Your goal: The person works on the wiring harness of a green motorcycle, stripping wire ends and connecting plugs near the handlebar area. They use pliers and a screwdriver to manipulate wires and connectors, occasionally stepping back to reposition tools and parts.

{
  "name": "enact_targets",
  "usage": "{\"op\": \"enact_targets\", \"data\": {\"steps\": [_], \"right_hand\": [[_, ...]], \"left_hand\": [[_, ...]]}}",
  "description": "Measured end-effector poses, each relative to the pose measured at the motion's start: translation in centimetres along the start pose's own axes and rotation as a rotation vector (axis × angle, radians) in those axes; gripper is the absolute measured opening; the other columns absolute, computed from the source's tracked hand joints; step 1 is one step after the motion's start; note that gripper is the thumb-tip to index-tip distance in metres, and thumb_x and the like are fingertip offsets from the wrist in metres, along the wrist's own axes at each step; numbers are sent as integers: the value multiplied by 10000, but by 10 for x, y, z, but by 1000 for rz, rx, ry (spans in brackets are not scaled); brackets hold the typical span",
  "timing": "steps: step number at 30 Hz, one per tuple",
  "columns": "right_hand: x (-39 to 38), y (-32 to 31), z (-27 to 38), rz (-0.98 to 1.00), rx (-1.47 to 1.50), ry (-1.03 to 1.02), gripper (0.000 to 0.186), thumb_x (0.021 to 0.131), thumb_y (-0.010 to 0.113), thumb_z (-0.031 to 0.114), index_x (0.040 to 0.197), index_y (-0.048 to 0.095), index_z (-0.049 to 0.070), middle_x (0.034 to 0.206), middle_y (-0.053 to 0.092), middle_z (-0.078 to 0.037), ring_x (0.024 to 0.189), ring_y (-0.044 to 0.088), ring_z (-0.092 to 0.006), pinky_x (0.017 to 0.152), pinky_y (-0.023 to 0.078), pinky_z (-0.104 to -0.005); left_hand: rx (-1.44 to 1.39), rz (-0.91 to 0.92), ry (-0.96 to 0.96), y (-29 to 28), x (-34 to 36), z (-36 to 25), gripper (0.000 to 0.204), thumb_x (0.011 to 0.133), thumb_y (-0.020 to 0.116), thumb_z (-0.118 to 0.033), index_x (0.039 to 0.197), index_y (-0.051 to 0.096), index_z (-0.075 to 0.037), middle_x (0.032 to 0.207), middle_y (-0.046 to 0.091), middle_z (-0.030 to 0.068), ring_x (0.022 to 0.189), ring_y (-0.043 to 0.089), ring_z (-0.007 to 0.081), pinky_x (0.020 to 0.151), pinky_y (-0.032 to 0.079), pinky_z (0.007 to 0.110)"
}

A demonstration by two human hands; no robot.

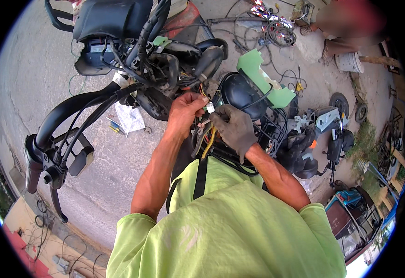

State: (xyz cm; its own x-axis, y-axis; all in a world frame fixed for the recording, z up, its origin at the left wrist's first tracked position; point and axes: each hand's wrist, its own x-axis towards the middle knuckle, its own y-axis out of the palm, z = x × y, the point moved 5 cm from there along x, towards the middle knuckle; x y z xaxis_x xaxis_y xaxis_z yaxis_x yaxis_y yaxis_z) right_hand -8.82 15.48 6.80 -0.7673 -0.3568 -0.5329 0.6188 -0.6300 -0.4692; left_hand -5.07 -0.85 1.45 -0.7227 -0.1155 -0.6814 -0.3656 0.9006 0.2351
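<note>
Between my two hands is a small white plug connector (210, 108), with thin coloured wires (203, 90) running up from it. My bare left hand (183, 112) is closed in a pinch at the connector's wire side. On my right hand (235, 129) is a dark grey work glove; its thumb and fingers are pressed together at the connector's lower end. A yellow cable (209, 144) and other loose wires hang just below. Around both hands lies the opened front of a scooter, with dark hoses and cable bundles (147, 51) exposed.
A black handlebar (70, 105) with a brake lever (58, 204) reaches out at left. Right of my hands are a round black housing (241, 96) and a pale green panel (276, 95). Tangled cables (276, 34) lie on the ground ahead. Another person (346, 28) sits at far right.
</note>
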Motion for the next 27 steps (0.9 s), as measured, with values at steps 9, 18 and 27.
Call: {"op": "enact_targets", "data": {"steps": [9,18,27], "right_hand": [[-17,-2,-10,-67,149,-13,364,898,683,218,1182,661,-8,1033,733,-188,946,734,-286,816,574,-376],[-37,-8,2,-139,184,-75,373,920,652,184,1248,622,10,1183,680,-208,965,725,-314,812,578,-401],[-59,-21,21,-283,-106,-401,383,850,692,140,1226,641,92,1304,625,-122,967,703,-337,802,576,-410]], "left_hand": [[-269,14,-93,3,4,12,75,951,662,-159,983,645,-93,869,689,12,791,664,136,743,520,302],[-491,40,-64,10,3,14,97,986,634,-150,1025,607,-65,984,697,74,902,684,195,841,545,350],[-566,125,2,17,8,16,71,1004,596,-123,1027,598,-55,1000,694,93,925,687,210,856,554,368]]}}
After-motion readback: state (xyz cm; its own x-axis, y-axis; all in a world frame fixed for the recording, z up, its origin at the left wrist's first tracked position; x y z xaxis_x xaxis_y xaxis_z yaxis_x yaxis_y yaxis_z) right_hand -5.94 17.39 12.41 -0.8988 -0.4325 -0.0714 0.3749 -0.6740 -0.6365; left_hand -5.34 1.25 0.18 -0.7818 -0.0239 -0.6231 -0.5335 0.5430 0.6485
